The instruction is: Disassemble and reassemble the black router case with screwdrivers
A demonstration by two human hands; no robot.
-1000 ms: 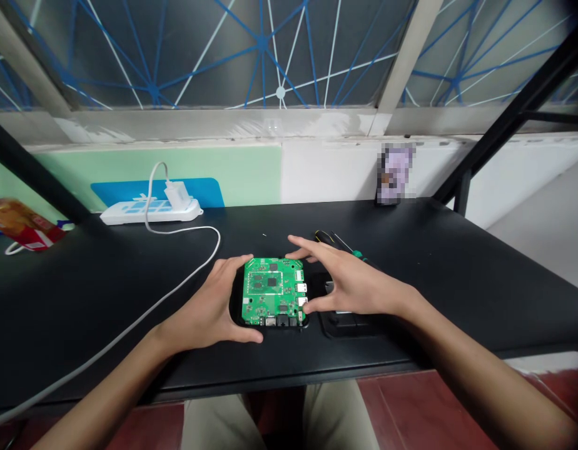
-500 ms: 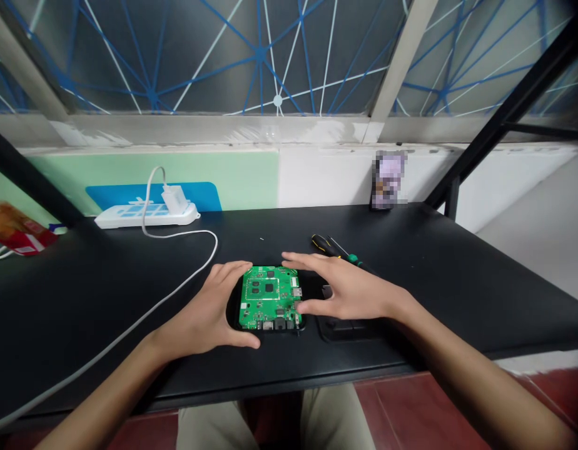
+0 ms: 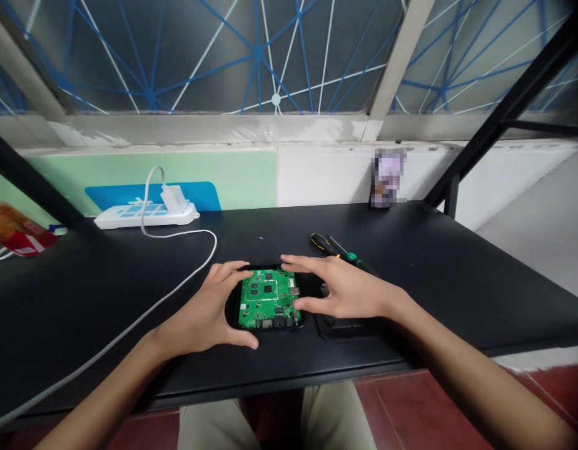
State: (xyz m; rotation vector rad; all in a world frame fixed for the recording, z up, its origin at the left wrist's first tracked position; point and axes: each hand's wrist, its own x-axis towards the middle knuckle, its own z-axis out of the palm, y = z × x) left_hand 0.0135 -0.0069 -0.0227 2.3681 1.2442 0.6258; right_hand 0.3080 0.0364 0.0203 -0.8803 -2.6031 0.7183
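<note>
A green circuit board (image 3: 261,306) lies inside a shallow black case (image 3: 231,306) on the black table. My left hand (image 3: 209,306) curves around the left side, its fingers spread; a fingertip rests at the board's upper left corner and the thumb lies in front of the case. My right hand (image 3: 340,287) is over the right side with thumb and fingers apart. Its thumb tip is by the metal port on the board's right edge and its fingertips are near the upper right corner. Whether they press on the board I cannot tell.
A flat black cover-like part (image 3: 349,328) lies partly under my right hand. Behind it are a yellow-black screwdriver (image 3: 323,242) and a green-black one (image 3: 352,257). A white power strip (image 3: 129,217) with a cable (image 3: 176,289), a red packet (image 3: 26,234) and a blurred phone-like object (image 3: 386,178) stand farther back.
The board's far edge sits slightly lower in the case, with more of the case's black rim showing behind it. My left fingertip has shifted onto the board's corner. Both hands have otherwise barely moved.
</note>
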